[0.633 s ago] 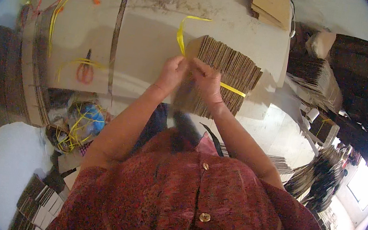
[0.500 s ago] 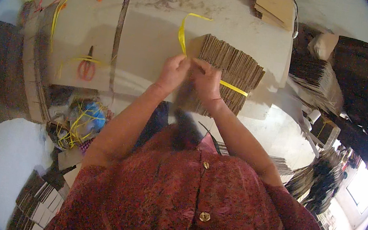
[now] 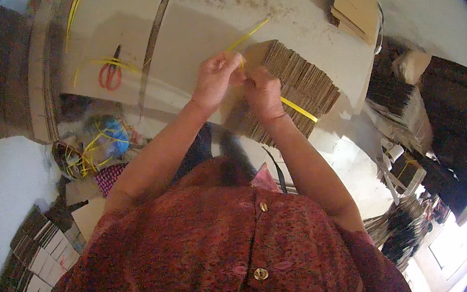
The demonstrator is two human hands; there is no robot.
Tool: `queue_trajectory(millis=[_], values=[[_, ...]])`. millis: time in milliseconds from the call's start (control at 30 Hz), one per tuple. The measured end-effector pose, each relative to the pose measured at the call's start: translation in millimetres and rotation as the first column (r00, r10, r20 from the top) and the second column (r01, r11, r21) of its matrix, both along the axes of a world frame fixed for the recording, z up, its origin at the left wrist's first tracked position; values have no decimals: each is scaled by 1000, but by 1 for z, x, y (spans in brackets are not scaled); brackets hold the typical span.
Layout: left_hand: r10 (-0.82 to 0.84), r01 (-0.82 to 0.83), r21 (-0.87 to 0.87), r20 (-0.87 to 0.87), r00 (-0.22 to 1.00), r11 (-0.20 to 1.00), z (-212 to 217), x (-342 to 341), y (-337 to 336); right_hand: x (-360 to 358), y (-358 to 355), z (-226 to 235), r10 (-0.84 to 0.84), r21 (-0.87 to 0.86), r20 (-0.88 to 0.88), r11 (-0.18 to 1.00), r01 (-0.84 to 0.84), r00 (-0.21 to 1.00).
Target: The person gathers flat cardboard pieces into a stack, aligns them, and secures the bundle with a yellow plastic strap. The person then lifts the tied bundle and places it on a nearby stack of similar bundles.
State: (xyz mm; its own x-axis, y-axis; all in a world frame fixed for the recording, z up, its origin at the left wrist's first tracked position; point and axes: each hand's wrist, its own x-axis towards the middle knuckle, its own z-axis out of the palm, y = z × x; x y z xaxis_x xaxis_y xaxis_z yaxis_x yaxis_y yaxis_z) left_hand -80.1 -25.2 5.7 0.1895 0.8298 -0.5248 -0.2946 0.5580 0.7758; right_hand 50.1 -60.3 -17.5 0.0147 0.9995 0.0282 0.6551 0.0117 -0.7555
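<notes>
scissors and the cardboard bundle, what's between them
In the head view, from the scissors rightward: a yellow strap end, a dark strip across the table, the left hand pinching another yellow strap, then the cardboard bundle.

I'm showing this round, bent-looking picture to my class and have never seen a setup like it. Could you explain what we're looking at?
There is no robot here, just a person's two bare hands. The camera is worn on the head and looks down; its fisheye lens makes straight edges bend. The person's maroon shirt fills the lower part.

On the pale work surface stands a bundle of brown cardboard pieces, with a yellow strap across it. To the left lie scissors with orange-red handles.

The left hand grips the yellow strap, whose loose end sticks up beyond the fingers. The right hand is close beside it, against the bundle; its fingertips are too unclear to tell what they hold.
</notes>
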Motion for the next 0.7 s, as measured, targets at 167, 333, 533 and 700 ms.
queue_trajectory(millis=[167, 333, 533, 700], values=[[9, 142, 374, -374, 928, 917, -30, -7, -25, 3, 1, -1, 15, 2, 59, 1000, -15, 998], [-45, 147, 208, -428, 903, 967, -38, 5, -27, 5, 2, -2, 64, 70, 43, 995, -67, 997], [-70, 119, 123, -347, 935, 985, -35, 8, -20, 4, -7, -5, -119, -91, -175, 990, 104, 977], [-95, 258, 261, -506, 857, 930, -39, 8, -16, 5, -9, 0, -179, -237, -249, 964, 120, 952]])
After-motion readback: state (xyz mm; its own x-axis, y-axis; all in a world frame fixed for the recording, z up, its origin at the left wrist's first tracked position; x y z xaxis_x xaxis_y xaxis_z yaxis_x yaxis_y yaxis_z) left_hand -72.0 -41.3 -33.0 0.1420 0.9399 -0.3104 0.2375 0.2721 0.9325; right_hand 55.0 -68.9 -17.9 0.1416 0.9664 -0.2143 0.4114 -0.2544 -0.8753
